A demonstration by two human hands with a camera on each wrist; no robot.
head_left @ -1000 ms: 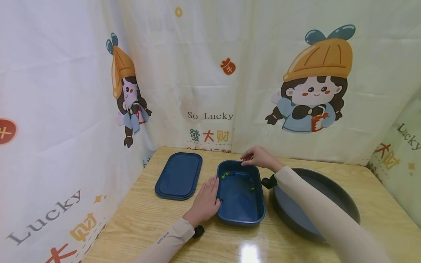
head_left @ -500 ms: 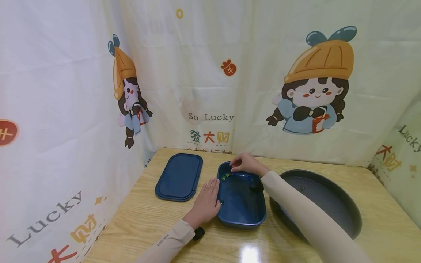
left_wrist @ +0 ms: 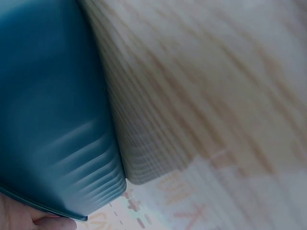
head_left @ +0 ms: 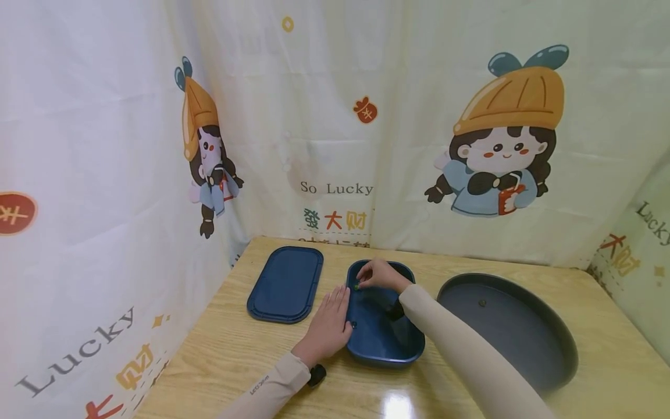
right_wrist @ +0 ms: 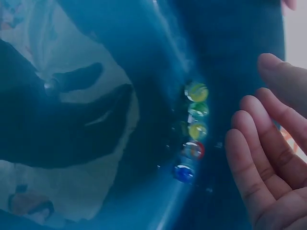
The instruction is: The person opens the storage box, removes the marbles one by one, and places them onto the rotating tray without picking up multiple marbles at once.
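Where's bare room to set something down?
Bare table lies nearer you than the flat blue panel, left of the left sleeve, and before the blue bin, left of the right sleeve. Crowded: the bin's far left corner, where the right hand is beside marbles.

Head cam: table (head_left: 209, 361) and curtain (head_left: 324, 145) are viewed from above, forward and down, from farthest off. Left wrist: box (left_wrist: 53, 105) is viewed close, along its outer wall. Right wrist: marbles (right_wrist: 195, 130) are viewed close, into the box. Box is shared by all three.
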